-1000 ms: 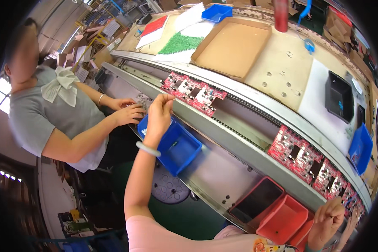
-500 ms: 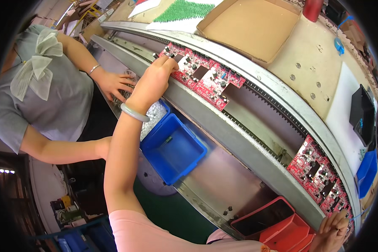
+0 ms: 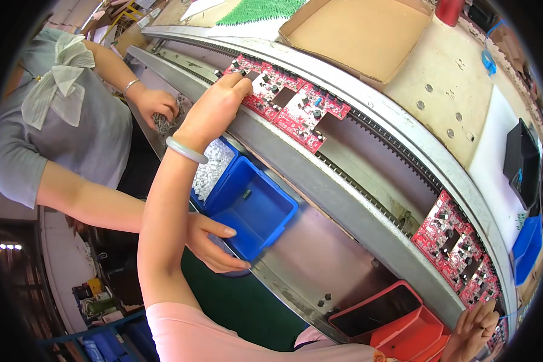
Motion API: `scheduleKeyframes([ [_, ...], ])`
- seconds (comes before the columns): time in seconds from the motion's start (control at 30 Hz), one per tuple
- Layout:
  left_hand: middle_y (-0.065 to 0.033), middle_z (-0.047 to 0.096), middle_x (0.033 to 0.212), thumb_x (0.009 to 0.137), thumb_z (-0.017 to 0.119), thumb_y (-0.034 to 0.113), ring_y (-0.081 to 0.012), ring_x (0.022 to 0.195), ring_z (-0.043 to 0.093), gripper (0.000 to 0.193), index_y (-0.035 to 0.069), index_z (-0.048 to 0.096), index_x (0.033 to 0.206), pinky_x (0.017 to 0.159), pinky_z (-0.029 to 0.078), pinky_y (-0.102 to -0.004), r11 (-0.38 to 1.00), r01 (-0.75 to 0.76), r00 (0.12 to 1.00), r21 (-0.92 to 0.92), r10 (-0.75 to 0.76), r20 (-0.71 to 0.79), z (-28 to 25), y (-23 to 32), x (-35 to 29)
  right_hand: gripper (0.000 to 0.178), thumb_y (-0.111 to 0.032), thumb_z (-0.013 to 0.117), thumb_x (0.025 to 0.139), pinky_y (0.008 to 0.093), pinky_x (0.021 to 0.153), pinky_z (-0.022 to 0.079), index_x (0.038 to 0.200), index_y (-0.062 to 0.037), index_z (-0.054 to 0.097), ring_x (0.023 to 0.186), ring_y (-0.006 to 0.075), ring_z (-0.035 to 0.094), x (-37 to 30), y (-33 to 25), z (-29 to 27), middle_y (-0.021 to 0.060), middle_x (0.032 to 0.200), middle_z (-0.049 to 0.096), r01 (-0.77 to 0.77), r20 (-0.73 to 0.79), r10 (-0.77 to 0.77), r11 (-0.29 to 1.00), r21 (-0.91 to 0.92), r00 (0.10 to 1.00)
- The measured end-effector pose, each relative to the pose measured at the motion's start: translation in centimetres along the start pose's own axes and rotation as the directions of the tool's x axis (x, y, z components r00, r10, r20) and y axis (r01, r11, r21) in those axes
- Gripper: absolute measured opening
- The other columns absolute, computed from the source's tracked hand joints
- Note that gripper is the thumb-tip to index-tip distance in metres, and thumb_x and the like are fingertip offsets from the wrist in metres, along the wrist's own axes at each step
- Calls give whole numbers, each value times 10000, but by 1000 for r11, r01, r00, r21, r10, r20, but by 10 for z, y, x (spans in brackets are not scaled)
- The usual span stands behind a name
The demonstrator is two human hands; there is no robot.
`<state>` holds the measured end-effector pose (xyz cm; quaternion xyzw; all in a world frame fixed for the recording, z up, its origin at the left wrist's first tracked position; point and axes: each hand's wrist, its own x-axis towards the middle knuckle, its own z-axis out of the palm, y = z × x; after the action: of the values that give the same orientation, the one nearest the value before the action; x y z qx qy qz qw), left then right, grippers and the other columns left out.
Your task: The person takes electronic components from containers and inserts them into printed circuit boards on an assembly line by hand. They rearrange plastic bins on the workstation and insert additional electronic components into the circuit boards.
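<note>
My left hand [image 3: 218, 104], a pale bangle at its wrist, is at the near left end of a red circuit board [image 3: 286, 102] on the rail. Its fingers are bent and pressed together; anything between the fingertips is hidden. At the lower right, my right hand [image 3: 475, 326] is beside another red circuit board [image 3: 455, 247]. Those fingers are curled in, and I cannot make out what they hold, if anything. Both boards carry black parts and span the conveyor's two chain tracks [image 3: 398, 145].
A co-worker's hand [image 3: 214, 241] reaches under my left forearm to a blue bin [image 3: 265, 232]; their other hand [image 3: 158, 107] is on a pile of thin metal pieces. White parts fill a neighbouring bin [image 3: 214, 169]. A phone [image 3: 374, 311] leans on a red bin [image 3: 413, 338]. Beyond the rail lies a cardboard tray [image 3: 356, 36].
My left hand has shifted slightly left along the board. The co-worker's near hand has come out from behind my forearm toward the blue bin; their far hand has closed on the metal pieces.
</note>
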<state>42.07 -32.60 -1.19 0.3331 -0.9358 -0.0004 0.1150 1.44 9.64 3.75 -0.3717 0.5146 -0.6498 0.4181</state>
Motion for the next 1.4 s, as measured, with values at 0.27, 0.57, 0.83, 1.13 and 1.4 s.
scheduleKeyframes([
  [0.27, -185, 651, 966, 853, 627, -98, -404, 929, 663, 148, -11, 623, 972, 822, 542, -435, 983, 108, 990, -145, -120, -73, 3, -1, -1, 190, -228, 684, 1006, 302, 648, 382, 1155, -111, 669, 784, 178, 447, 0, 1, -2, 48, 1009, 511, 8, 14, -8, 1000, 0, 1000],
  [0.57, -168, 638, 973, 886, 684, -47, -377, 899, 663, 106, -18, 665, 986, 800, 548, -397, 992, 101, 984, -79, -111, -136, 5, 0, -5, 195, -214, 699, 995, 305, 653, 386, 1159, -110, 679, 801, 183, 454, 0, 4, -6, 51, 1014, 506, -6, 22, 5, 999, 34, 1000],
  [0.83, -168, 612, 1070, 865, 701, -57, -380, 951, 655, 164, -14, 689, 1023, 828, 546, -414, 996, 93, 994, -3, -93, -49, 3, -7, -1, 203, -211, 712, 988, 299, 656, 389, 1150, -94, 676, 815, 185, 469, -2, 4, -5, 56, 1038, 522, -6, 6, 6, 999, 39, 1000],
  [1.13, -201, 625, 1034, 851, 626, -93, -385, 948, 626, 190, -8, 699, 1005, 844, 513, -416, 991, 134, 940, 21, -120, -319, -38, 44, 14, 243, -178, 746, 933, 256, 573, 428, 894, -42, 549, 722, 146, 505, -27, 6, -15, 67, 884, 498, -12, -235, -19, 991, -133, 972],
  [1.4, -79, 635, 931, 937, 654, -59, -150, 843, 583, 51, -17, 664, 964, 791, 472, -249, 595, 104, 985, -797, -171, 1, -77, 302, 1, 112, 53, 759, 869, 274, 721, 467, 971, 21, 728, 818, 153, 601, -32, -5, -25, 85, 934, 653, 60, -173, -104, 969, -242, 979],
])
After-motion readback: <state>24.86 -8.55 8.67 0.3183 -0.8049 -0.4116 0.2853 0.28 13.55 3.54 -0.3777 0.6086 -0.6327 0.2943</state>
